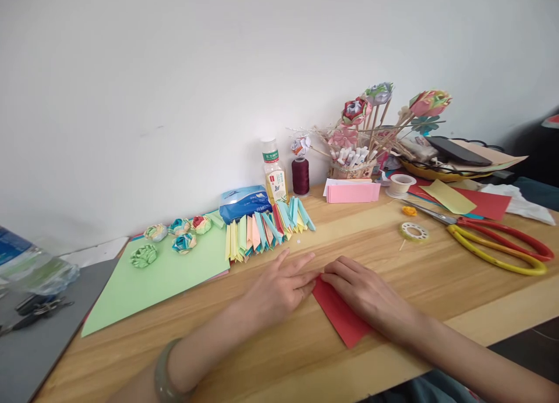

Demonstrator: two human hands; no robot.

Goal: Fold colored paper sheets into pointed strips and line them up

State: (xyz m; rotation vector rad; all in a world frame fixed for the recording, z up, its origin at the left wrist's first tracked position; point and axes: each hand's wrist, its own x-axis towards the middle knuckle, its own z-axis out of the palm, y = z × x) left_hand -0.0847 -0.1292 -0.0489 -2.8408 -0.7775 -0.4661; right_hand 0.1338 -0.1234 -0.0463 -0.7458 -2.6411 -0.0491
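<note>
A red sheet of paper lies slantwise on the wooden table, partly covered by my hands. My right hand rests over its right side, with curled fingertips pinching the far corner. From the left, my left hand meets that same corner; its upper fingers are stretched and spread, while the lower ones touch the paper's edge. Whether the sheet has a fold under my right hand, I cannot tell. Beyond my hands sits a row of folded colored paper strips.
Several paper flowers sit on green paper at left. Large scissors, a tape roll and a string spool lie right. Behind stand a bottle, dark red thread and a basket of flowers.
</note>
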